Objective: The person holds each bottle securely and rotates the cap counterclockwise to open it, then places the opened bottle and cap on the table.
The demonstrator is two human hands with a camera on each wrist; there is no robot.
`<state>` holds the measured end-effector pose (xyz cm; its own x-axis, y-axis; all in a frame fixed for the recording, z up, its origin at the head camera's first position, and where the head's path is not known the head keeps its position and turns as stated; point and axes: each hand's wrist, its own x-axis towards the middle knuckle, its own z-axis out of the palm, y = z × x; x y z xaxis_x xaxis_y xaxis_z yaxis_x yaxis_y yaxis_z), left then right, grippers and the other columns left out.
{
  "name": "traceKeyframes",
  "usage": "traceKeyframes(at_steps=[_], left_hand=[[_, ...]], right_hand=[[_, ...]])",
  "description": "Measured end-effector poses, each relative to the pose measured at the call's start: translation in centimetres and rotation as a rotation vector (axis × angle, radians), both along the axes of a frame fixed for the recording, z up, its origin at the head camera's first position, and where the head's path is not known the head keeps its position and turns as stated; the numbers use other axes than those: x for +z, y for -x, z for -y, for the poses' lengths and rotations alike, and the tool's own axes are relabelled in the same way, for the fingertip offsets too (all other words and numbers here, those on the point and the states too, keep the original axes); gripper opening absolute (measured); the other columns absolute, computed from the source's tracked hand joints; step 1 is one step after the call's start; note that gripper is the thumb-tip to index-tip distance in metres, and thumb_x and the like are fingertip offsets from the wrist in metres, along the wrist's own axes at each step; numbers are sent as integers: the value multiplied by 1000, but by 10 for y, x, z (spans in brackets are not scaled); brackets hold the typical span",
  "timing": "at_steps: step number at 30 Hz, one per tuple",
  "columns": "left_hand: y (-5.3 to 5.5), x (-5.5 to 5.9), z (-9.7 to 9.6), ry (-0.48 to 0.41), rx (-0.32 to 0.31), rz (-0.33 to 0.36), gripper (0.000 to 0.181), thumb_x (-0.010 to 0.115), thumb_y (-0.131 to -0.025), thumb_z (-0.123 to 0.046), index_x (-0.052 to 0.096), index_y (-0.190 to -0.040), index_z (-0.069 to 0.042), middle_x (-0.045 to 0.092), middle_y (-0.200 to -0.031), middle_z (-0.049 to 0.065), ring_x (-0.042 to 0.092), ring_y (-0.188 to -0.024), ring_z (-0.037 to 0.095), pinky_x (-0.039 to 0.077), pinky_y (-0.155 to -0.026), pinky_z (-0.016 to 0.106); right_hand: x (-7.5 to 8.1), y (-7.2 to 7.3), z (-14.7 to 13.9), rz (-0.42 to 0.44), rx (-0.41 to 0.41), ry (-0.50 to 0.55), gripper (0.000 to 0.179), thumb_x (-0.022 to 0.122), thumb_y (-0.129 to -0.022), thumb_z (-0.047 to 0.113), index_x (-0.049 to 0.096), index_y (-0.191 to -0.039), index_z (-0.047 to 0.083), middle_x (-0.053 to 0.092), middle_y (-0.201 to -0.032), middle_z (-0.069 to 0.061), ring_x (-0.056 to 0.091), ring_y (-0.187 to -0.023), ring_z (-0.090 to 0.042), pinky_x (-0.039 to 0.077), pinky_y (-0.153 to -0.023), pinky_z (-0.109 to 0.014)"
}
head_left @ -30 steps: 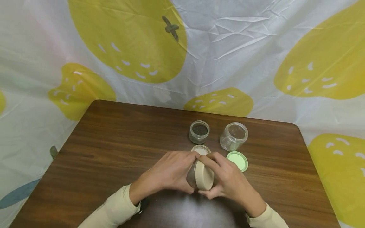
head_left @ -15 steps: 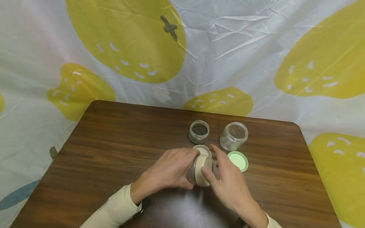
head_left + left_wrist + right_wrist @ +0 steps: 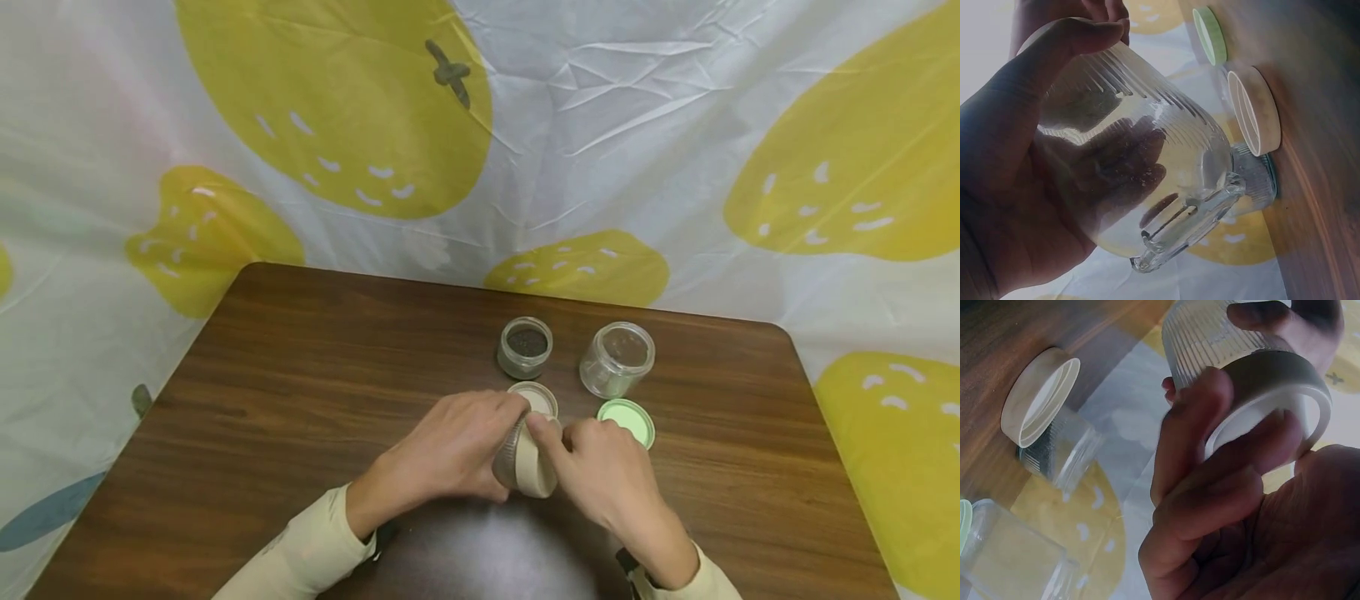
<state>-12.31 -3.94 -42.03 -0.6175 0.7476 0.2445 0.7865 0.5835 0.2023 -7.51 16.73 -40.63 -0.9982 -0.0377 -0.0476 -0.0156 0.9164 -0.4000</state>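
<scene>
A clear ribbed glass jar (image 3: 1179,112) is tilted sideways above the near part of the table. My left hand (image 3: 453,442) grips its side, and those fingers show through the glass in the left wrist view. On the jar's mouth sits a beige lid (image 3: 529,468), facing my right hand (image 3: 611,475). The right thumb lies at the lid's upper edge in the head view. Curled right fingers (image 3: 1210,394) hold the lid's rim and face in the right wrist view. Just behind the jar, a second beige lid (image 3: 534,398) lies on the table.
A small glass jar (image 3: 525,350) with dark grainy contents stands toward the back of the wooden table (image 3: 315,358). To its right is a larger clear jar (image 3: 615,362), with a light green lid (image 3: 628,420) in front. A lemon-patterned cloth (image 3: 585,167) hangs behind.
My right hand spread its fingers and loosened around the lid, then curled them onto it again, with the thumb now at the top edge. My left hand keeps its grip on the jar.
</scene>
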Motion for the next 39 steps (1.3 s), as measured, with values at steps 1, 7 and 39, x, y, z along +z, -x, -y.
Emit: traceKeyframes(at_steps=[1, 7, 39], left_hand=[[0, 0, 0, 3, -2, -1, 82, 102, -51, -45, 58, -115, -18, 66, -96, -7, 65, -83, 14, 58, -75, 33], [1, 0, -1, 23, 8, 9, 81, 101, -52, -46, 58, -114, -17, 65, -95, -7, 64, -83, 13, 58, -74, 33], [6, 4, 10, 34, 50, 38, 79, 97, -56, -47, 60, -119, -15, 67, -95, -5, 65, -83, 12, 60, -73, 33]], right_hand=[[0, 0, 0, 13, 0, 1, 70, 44, -105, 67, 52, -53, 20, 51, -52, 4, 50, -52, -17, 37, -49, -34], [0, 0, 0, 23, 24, 25, 63, 47, -103, 69, 56, -63, 21, 54, -58, 4, 51, -56, -16, 39, -53, -33], [-8, -2, -14, -452, 519, 104, 97, 99, -70, 37, 53, -152, 17, 61, -139, -1, 66, -120, -17, 60, -93, -39]])
